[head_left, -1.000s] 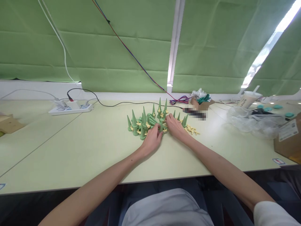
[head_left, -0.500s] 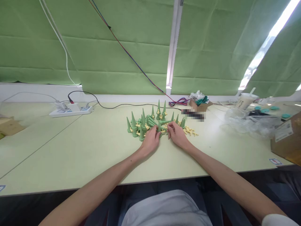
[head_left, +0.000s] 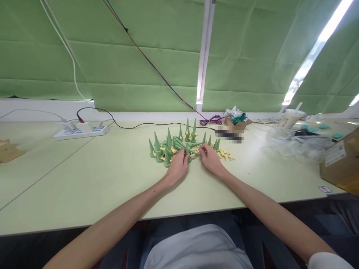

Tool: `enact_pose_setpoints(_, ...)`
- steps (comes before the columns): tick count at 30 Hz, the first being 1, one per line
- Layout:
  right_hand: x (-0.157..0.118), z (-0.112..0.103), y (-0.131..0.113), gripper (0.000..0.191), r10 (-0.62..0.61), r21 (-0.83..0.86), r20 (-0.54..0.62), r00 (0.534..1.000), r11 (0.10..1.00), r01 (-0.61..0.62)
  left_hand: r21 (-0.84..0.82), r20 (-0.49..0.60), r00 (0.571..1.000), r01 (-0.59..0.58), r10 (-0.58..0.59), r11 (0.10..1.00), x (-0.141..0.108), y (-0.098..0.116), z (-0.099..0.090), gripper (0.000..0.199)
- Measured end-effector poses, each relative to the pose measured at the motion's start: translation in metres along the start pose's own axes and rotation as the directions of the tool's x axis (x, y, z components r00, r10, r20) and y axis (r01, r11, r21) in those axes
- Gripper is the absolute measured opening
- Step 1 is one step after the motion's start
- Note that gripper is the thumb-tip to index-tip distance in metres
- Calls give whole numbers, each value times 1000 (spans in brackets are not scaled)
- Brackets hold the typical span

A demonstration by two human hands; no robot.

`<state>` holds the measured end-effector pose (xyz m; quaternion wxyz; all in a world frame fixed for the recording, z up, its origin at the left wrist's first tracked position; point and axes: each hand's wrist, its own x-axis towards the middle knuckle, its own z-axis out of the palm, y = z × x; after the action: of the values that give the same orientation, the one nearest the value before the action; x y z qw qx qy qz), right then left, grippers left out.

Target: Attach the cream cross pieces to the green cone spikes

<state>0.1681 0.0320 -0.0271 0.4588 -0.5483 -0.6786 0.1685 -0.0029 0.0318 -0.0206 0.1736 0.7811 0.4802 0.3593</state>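
Observation:
Several green cones [head_left: 157,149] with small yellow pieces on their sides stand on the pale table, and more green parts lie among them. My left hand [head_left: 178,163] is closed around a green cone [head_left: 187,149] at the front of the group. Just right of it, my right hand [head_left: 208,157] is pinched beside the cone; what its fingertips hold is too small to make out. A loose pile of yellow pieces [head_left: 225,154] lies to the right of my right hand.
A white power strip [head_left: 81,130] sits at the back left. Behind the cones are coiled wires [head_left: 211,120] and a small open box [head_left: 237,125]. Plastic bags [head_left: 297,145], a cup [head_left: 290,118] and a cardboard box [head_left: 338,160] are on the right.
The whole view has shifted slightly, so things appear a little further left. My left hand remains around the cone, and my right hand remains pinched close beside it.

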Motion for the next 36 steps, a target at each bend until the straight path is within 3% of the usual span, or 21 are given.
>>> enact_pose_setpoints(8,0,2,1,18,-24,-9,42,999,1000,25,-15,-7,1000,-6,6,1000,0,0,1,15)
enact_pose_setpoints(20,-2,3,0,19,20,186,188,982,981,-56,-33,10,1000,17,-16,999,-3,2,-2,18)
enact_pose_setpoints(36,-1,-2,3,28,15,251,234,972,965,-75,-52,1,1000,15,-15,999,-4,7,-1,16)
